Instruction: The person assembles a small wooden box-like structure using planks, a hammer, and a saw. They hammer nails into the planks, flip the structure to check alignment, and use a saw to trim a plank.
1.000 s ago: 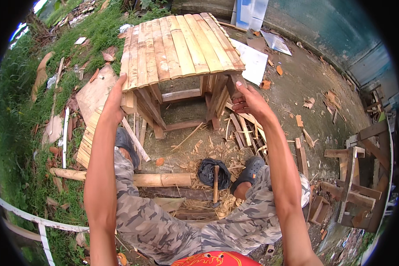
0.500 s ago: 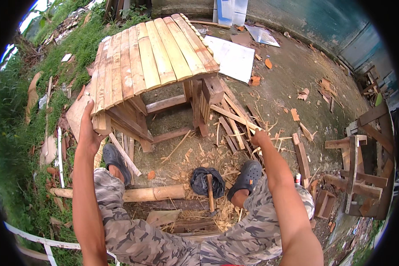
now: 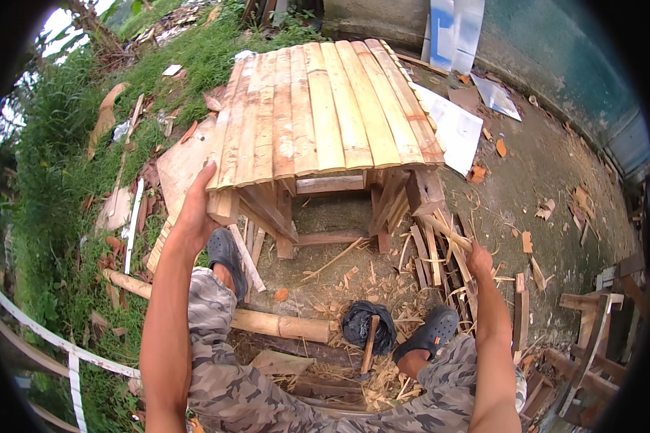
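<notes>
A small bench with a top of split bamboo slats stands in front of me on wooden legs and rails. My left hand is wrapped round its near left corner, thumb up by the slat edge and the end of a wooden beam. At the right, my right hand is closed round the end of a pale wooden stick. The stick's other end meets or passes close to the block at the bench's near right corner; whether they touch I cannot tell.
Between my feet a hammer rests on a black plastic bag among wood shavings. A bamboo pole lies near my left foot. Wood strips lie beside the bench, scrap-wood frames at right, a white board behind.
The view has shifted, so the bench and ground sit farther right and lower. My left hand keeps its corner grip. My right hand, still on the stick, appears closer to the bench's right corner.
</notes>
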Available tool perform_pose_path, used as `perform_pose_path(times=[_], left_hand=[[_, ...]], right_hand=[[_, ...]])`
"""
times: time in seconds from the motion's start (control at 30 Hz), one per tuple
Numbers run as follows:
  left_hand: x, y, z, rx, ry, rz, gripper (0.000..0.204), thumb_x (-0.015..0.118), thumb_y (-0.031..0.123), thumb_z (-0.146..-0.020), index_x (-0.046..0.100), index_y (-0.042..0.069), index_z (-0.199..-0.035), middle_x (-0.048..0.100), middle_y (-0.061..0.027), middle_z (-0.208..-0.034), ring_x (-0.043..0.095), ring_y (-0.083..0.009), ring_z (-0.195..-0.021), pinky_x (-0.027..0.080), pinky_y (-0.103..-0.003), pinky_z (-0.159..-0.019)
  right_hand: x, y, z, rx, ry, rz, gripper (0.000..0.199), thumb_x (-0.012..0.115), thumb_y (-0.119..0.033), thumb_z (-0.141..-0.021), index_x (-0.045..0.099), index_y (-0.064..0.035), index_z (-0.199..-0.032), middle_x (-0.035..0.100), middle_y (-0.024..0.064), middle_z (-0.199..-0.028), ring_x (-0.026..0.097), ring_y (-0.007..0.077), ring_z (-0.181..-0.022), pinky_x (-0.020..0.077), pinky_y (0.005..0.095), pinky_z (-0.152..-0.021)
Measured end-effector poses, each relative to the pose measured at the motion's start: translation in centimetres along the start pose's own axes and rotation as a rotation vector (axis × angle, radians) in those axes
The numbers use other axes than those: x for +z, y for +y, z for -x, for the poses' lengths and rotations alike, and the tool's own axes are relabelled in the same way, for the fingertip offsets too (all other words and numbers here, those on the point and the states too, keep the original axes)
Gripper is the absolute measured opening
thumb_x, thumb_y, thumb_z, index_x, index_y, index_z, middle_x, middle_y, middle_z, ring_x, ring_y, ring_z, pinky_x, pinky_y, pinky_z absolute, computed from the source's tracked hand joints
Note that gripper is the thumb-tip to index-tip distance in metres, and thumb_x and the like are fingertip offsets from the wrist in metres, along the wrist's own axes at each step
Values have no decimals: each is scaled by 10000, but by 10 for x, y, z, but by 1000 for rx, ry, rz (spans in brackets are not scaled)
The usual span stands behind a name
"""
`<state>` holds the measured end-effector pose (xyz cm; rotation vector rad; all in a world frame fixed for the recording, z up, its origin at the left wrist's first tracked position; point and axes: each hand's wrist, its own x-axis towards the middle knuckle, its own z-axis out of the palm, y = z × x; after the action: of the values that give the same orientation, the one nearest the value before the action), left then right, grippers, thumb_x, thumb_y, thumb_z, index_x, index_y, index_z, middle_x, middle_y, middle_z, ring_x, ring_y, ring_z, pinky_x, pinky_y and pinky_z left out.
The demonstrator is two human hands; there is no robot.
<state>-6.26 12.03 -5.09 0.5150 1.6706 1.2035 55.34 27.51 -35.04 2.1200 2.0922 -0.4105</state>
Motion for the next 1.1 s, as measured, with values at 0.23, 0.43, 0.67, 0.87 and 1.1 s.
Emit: perform_pose_path(times=[0.23,0.43,0.67,0.87,1.1], left_hand=[[-25,13,12,-32,-16,-363,783,396,649,-977,550,-10,-1370,630,-162,-1288,616,-246,-1138,469,-431,-995],[-48,11,33,133,67,-352,695,457,535,-1004,630,-103,-1218,714,-189,-1110,708,-238,-945,557,-345,-837],[-55,-9,43,355,204,-736,307,677,226,-787,775,28,-1001,753,-180,-889,731,-224,-816,555,-329,-790],[-52,-14,48,353,89,-690,416,773,162,-737,730,-44,-1096,766,-143,-955,742,-225,-883,560,-331,-840],[-47,-7,51,439,213,-826,347,799,188,-761,754,2,-1051,758,-160,-899,741,-262,-829,566,-350,-793]], right_hand=[[-161,-7,-1,-152,623,-376,355,679,-316,-956,595,-37,-1159,636,159,-826,607,251,-737,484,379,-691],[-295,-120,83,-408,622,-510,275,678,-271,-953,700,0,-994,680,145,-810,639,258,-725,474,378,-656],[-288,-244,140,-789,533,-290,325,713,-402,-892,735,-80,-933,704,106,-819,639,284,-793,433,410,-787],[-277,-275,142,-838,520,-218,330,717,-409,-884,716,-81,-921,697,100,-807,630,288,-797,432,420,-793],[-269,-291,130,-907,548,-302,320,764,-350,-847,717,-34,-869,685,116,-820,626,318,-803,470,425,-736]])
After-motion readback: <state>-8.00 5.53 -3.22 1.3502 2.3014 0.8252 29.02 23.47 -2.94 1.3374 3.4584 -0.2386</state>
